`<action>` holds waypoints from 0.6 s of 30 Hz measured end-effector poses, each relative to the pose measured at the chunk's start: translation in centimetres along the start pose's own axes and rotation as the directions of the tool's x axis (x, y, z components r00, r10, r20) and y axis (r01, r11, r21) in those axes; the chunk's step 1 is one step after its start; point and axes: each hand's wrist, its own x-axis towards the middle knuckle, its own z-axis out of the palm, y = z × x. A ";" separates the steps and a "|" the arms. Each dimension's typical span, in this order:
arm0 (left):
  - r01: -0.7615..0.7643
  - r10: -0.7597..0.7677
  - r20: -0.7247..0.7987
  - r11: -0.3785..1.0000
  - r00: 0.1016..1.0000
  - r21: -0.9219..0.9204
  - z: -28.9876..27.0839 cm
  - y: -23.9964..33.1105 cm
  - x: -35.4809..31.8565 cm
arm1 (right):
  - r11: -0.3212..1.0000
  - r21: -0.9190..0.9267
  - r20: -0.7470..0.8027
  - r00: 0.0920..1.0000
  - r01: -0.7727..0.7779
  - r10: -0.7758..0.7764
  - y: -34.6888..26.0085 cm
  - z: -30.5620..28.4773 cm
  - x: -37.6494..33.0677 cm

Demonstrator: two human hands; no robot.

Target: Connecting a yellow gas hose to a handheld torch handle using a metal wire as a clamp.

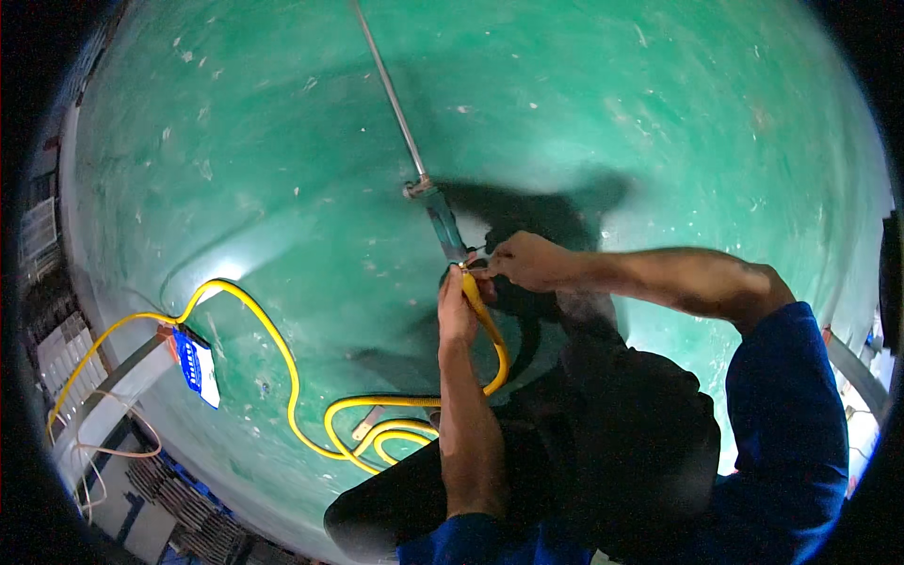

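Note:
A long metal lance (391, 94) with a dark green handle (443, 224) lies on a green surface, pointing away from me. A yellow hose (497, 350) meets the handle's near end. My left hand (456, 309) is closed around that joint, with the thumb pointing up along it. My right hand (529, 261) is closed beside the joint on the right, its fingers pinched at a thin metal piece too small to name. A dark shape shows just above those fingers; I cannot tell what it is.
The yellow hose loops beside my left forearm, then runs left over the edge. A blue and white packet (196, 367) lies at the left by a metal bar (127, 384). A pale thin cord (141, 455) hangs there. My dark-clothed knee (395, 504) is in front.

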 end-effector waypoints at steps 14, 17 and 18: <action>0.016 0.000 0.068 0.974 0.998 -0.225 0.2 -1.4 -0.4 | 0.348 -0.796 0.283 0.813 0.495 -0.509 -3.4 -0.7 -1.8; -0.028 0.040 0.053 0.974 0.998 -0.223 0.6 -1.5 -0.5 | 0.485 -0.732 0.226 0.842 0.478 -0.490 -3.8 -0.6 -1.4; -0.036 0.046 0.044 0.977 0.998 -0.211 0.5 -1.5 -0.5 | 0.491 -0.722 0.232 0.838 0.488 -0.493 -4.0 -0.6 -1.2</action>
